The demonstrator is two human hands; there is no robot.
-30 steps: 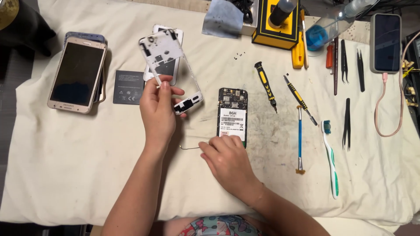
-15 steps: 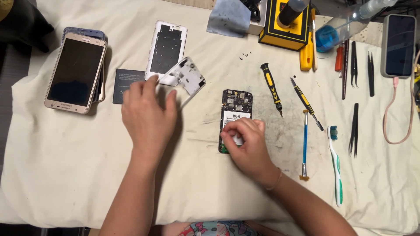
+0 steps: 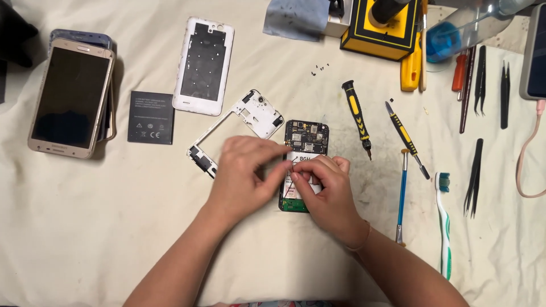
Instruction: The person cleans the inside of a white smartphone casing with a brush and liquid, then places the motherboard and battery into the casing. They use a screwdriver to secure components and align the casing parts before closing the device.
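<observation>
Both of our hands meet over the opened phone at the middle of the cloth. Our right hand lies on the phone's lower half, its fingers curled and pressed together at the tips on something small near the white label; we cannot tell what the pinch holds. Our left hand comes in from the left, its fingertips touching those of the right hand, fingers bent and closed toward the same spot. The phone lies flat, circuit board up, its dark upper end showing above our fingers and a green edge showing below the right hand.

Just beside the left hand, partly under it, lies the white middle frame, tilted. Above that frame rests the white back cover, inside face up, and left of it the black battery. Farther left sit 2 stacked phones, screen up.

Right of the opened phone lie 2 black-and-yellow screwdrivers, then a blue-handled tool and a green-and-white toothbrush. Black tweezers lie well apart at the right. Tiny screws are scattered above, near a yellow box.
</observation>
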